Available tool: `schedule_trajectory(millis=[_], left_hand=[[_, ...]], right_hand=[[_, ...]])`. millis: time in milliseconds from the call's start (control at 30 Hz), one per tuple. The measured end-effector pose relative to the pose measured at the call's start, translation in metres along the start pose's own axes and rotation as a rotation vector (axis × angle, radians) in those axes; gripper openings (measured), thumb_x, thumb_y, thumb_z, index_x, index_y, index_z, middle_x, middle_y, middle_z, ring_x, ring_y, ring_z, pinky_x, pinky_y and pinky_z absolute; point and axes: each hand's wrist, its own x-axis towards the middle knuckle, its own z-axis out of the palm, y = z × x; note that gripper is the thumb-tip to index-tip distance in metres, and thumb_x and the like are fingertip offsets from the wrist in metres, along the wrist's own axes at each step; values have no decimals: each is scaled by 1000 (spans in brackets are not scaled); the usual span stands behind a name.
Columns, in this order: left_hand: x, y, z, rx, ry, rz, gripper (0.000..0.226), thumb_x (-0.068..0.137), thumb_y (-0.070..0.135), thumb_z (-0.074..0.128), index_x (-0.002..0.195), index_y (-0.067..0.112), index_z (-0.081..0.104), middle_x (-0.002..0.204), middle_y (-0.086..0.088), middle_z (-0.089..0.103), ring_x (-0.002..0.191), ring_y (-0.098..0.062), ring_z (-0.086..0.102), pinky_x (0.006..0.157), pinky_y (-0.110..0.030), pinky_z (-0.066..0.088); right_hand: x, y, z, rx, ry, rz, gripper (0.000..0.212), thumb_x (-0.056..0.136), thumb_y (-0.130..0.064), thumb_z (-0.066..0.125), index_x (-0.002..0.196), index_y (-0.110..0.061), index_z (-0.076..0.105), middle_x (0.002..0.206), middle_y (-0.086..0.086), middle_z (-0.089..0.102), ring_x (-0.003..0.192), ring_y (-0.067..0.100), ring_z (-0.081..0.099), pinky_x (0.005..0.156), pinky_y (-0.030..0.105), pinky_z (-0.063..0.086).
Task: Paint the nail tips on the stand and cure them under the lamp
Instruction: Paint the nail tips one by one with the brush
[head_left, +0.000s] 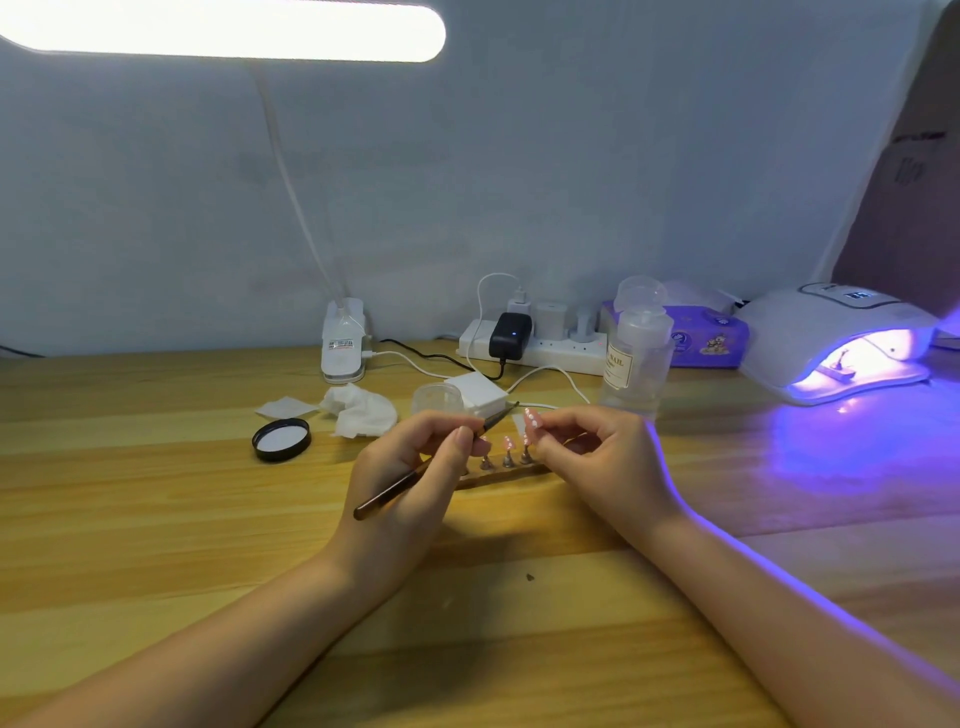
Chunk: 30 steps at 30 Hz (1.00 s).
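While my left hand pinches the brush and my right hand pinches one nail tip just above the stand on the desk, I should keep both wrists resting and make short, light strokes. The brush runs from lower left up to its tip at the upper right, toward the nail. The held nail tip stands about upright.

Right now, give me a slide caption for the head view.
Left hand holds a brush, right hand pinches a nail tip above the stand; curing lamp glows.
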Motion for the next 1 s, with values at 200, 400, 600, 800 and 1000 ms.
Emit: schedule_trajectory(millis=[200, 400, 600, 800, 1000], left_hand=[[-1, 0, 0, -21, 12, -8, 18, 91, 23, 56, 102, 17, 69, 92, 3, 74, 91, -13, 69, 74, -28, 55], [-3, 3, 0, -71, -41, 10, 28, 86, 34, 55, 96, 14, 71, 87, -4, 75, 87, -19, 70, 76, -28, 54], [-3, 2, 0, -65, -30, 11, 19, 91, 23, 57, 98, 12, 70, 87, -4, 74, 86, -18, 70, 76, -25, 54], [-1, 1, 0, 18, 11, 22, 18, 92, 20, 53, 102, 17, 69, 90, 7, 74, 86, -6, 68, 72, -14, 50], [-2, 3, 2, 12, -12, 25, 18, 93, 28, 56, 103, 19, 69, 91, 8, 74, 89, -6, 68, 73, -14, 49]], right_hand=[[0, -3, 1, 64, -14, 68, 8, 82, -12, 72, 87, -16, 76, 74, 3, 73, 75, 19, 68, 73, 32, 56], [0, 1, 1, 55, -6, 67, 13, 81, -6, 72, 89, -14, 77, 75, -2, 74, 70, 4, 67, 67, 15, 52], [1, 3, 0, 68, -14, 68, 17, 80, -6, 72, 88, -21, 74, 76, -3, 74, 73, 8, 69, 70, 17, 55], [0, -1, 0, 141, -27, 83, 12, 81, -9, 73, 84, -20, 74, 76, 6, 74, 75, 20, 70, 73, 29, 59], [1, 1, -1, 141, -48, 79, 15, 81, -9, 72, 84, -24, 73, 75, 2, 74, 72, 11, 69, 71, 23, 57]])
